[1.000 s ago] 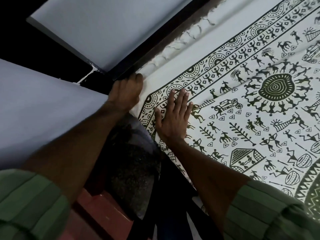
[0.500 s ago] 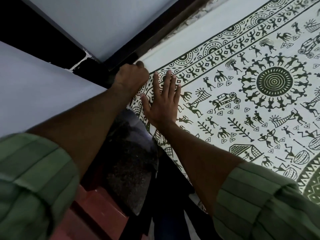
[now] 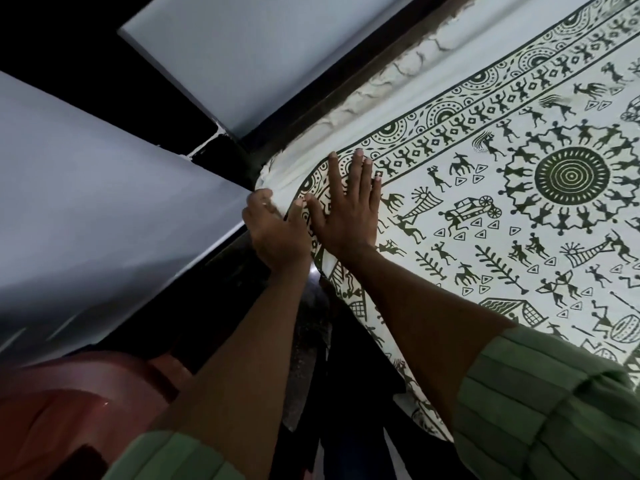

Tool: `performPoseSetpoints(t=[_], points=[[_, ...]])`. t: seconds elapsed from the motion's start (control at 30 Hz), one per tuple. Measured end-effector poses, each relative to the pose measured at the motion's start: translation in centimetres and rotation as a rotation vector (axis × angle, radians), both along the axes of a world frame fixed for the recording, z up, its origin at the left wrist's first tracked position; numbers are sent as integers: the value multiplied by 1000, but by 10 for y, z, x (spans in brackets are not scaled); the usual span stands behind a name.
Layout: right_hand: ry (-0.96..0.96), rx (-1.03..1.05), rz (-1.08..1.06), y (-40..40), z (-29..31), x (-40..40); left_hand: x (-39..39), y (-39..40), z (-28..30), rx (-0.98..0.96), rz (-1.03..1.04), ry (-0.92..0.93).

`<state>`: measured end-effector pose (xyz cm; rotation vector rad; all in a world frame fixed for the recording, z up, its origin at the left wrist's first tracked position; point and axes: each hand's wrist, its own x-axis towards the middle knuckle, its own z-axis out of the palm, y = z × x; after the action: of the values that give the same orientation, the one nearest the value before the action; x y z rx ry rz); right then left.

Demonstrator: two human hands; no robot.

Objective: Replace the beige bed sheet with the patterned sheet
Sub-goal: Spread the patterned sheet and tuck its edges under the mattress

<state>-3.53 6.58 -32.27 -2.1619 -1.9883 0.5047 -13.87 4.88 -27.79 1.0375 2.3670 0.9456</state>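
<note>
The cream cotton sheet printed with dark green tribal figures (image 3: 485,216) now covers the bed. The left hand (image 3: 277,233) has slid from the corner at 11 o'clock, fingers pinching the side hem; the right hand (image 3: 349,209) presses flat, fingers spread. Tucking nears completion.

The sheet (image 3: 485,209) is cream with dark green tribal figures, huts, plants, a ringed sun and dotted-circle borders. The sleeves (image 3: 554,403) are green with ribbed stripes. The walls (image 3: 86,188) are pale grey-blue.
</note>
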Motion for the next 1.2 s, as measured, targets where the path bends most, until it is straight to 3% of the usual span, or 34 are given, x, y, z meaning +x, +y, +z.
performPoseSetpoints(t=[0.17, 0.47, 0.73, 0.83, 0.9, 0.93, 1.0, 1.07, 1.2], points=[[-11, 8, -5, -2, 2, -1, -4, 8, -5, -36, 216, -81], [-31, -17, 14, -2, 3, -1, -12, 18, 0, -60, 252, -52], [31, 19, 70, 22, 0, -5, -9, 48, -10, -11, 584, -186], [62, 24, 121, 30, -3, 3, -6, 49, -14, -21, 576, -178], [68, 12, 165, 37, -4, 10, -4, 43, -12, 101, 473, -35], [73, -4, 187, 40, -5, 11, 1, 37, -9, 200, 327, 79], [87, -26, 238, 50, -6, 17, 20, 30, -6, 277, -210, 257], [112, -29, 336, 65, -10, 34, 48, 36, -2, 185, -624, 231], [66, 77, 498, 88, -11, 83, 65, 72, -17, 47, -860, 294]])
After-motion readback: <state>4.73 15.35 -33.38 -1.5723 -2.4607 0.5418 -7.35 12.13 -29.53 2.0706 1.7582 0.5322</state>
